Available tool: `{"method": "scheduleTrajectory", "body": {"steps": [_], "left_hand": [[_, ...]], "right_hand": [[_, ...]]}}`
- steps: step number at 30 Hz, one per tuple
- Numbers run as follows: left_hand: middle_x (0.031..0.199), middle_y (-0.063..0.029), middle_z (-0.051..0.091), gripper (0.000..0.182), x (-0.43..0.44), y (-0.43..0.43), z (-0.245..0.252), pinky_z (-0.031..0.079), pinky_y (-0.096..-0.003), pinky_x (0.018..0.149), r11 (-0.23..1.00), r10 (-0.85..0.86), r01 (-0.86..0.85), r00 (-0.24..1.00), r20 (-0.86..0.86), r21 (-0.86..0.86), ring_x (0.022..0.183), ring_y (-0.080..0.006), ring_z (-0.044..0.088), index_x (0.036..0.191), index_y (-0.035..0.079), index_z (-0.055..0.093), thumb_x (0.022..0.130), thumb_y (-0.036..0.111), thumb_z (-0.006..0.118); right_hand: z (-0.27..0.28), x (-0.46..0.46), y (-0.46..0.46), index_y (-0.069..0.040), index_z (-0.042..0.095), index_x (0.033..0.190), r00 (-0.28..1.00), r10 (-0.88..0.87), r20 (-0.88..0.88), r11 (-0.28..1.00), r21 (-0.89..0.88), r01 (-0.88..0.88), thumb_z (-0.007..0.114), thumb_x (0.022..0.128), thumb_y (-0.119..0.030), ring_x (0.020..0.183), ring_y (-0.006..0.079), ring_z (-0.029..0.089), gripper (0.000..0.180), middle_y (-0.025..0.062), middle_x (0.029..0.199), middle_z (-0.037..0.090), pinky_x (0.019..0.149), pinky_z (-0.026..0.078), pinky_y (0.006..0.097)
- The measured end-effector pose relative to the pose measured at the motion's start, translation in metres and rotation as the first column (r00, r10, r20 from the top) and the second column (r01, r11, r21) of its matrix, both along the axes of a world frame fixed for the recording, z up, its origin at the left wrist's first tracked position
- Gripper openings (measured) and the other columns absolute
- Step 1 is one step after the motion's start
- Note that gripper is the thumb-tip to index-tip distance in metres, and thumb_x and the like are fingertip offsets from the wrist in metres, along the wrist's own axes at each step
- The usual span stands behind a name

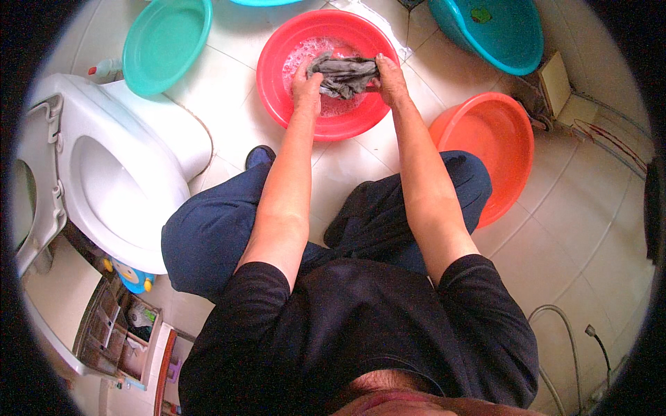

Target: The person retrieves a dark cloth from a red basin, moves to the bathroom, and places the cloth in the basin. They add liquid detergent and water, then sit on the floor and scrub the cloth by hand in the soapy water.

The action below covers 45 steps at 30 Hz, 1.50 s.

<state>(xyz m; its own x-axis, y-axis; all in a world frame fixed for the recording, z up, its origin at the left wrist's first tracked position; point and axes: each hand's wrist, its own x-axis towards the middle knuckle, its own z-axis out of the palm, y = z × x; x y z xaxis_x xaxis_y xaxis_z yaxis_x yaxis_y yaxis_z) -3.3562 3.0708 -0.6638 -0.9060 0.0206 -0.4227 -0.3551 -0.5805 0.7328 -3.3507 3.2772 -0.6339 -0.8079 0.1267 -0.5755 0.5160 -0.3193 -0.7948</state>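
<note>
A wet, crumpled grey cloth (346, 73) is stretched between my two hands over a red plastic basin (328, 132). My left hand (306, 88) grips the cloth's left end, thumb on top. Its right end is held in my right hand (387, 80), with some of the fingers hidden behind the fabric. Soapy water with white foam (333, 109) lies in the basin below. Whether the cloth's underside touches the water cannot be told from above.
A white toilet (119, 187) with raised seat stands at left, a green basin (166, 47) beyond it. An orange basin (484, 140) is by my right knee; a teal basin (499, 31) sits at far right. A hose (570, 333) hangs lower right. The floor is tiled.
</note>
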Motion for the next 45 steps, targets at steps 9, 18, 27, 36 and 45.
{"method": "scheduleTrajectory", "body": {"steps": [9, 18, 27, 36, 45], "left_hand": [[0.102, -0.0063, 0.067, 0.035, -0.010, -0.012, 0.002, 0.048, -0.0269, 0.083, 0.981, 0.093, -0.081, 0.994, 0.062, -0.173, 0.093, -0.0156, 0.061, 0.111, 0.001, 0.067, 0.084, 0.008, 0.047], [0.113, -0.0101, 0.066, 0.042, -0.021, -0.007, 0.028, 0.049, -0.0289, 0.088, 0.990, 0.044, -0.040, 0.999, 0.027, -0.139, 0.101, -0.0183, 0.062, 0.117, 0.001, 0.064, 0.077, -0.008, 0.053], [0.123, -0.0117, 0.066, 0.062, -0.036, 0.006, 0.066, 0.049, -0.0310, 0.095, 0.844, -0.248, 0.140, 0.958, -0.145, -0.518, 0.112, -0.0189, 0.061, 0.136, 0.006, 0.055, 0.077, -0.010, 0.049], [0.104, -0.0108, 0.072, 0.056, -0.022, 0.008, 0.081, 0.054, -0.0290, 0.082, 0.630, -0.561, 0.355, 0.823, -0.089, -0.691, 0.091, -0.0151, 0.068, 0.130, 0.012, 0.063, 0.078, -0.005, 0.050], [0.107, -0.0127, 0.068, 0.042, -0.031, -0.017, 0.064, 0.052, -0.0408, 0.090, 0.254, -0.492, -0.181, 0.822, -0.288, -0.950, 0.103, -0.0313, 0.064, 0.108, 0.010, 0.071, 0.073, -0.006, 0.053]], "right_hand": [[0.007, -0.003, -0.002, -0.004, 0.061, 0.083, 0.996, -0.093, -0.003, 0.933, 0.348, 0.089, 0.053, 0.099, -0.040, 0.046, 0.0133, 0.052, 0.040, 0.0034, 0.061, 0.055, 0.042, 0.048, 0.0310], [0.000, -0.009, 0.011, -0.007, 0.063, 0.094, 0.997, -0.080, 0.000, 0.929, 0.361, 0.075, 0.053, 0.099, -0.041, 0.046, 0.0110, 0.051, 0.036, 0.0018, 0.070, 0.059, 0.043, 0.052, 0.0318], [-0.008, -0.022, 0.018, -0.005, 0.066, 0.098, 0.993, 0.007, 0.118, 0.529, 0.842, -0.104, 0.055, 0.097, -0.046, 0.065, 0.0227, 0.071, 0.043, 0.0121, 0.086, 0.071, 0.049, 0.054, 0.0376], [0.036, -0.033, -0.016, -0.012, 0.064, 0.093, 0.960, 0.123, 0.253, 0.946, 0.262, -0.190, 0.063, 0.090, -0.034, 0.058, 0.0147, 0.061, 0.023, 0.0021, 0.082, 0.067, 0.052, 0.048, 0.0329], [0.061, -0.051, -0.015, -0.004, 0.071, 0.090, 0.995, 0.049, -0.086, 0.928, 0.373, -0.013, 0.071, 0.088, -0.027, 0.053, 0.0098, 0.055, 0.022, 0.0012, 0.069, 0.063, 0.048, 0.050, 0.0264]]}}
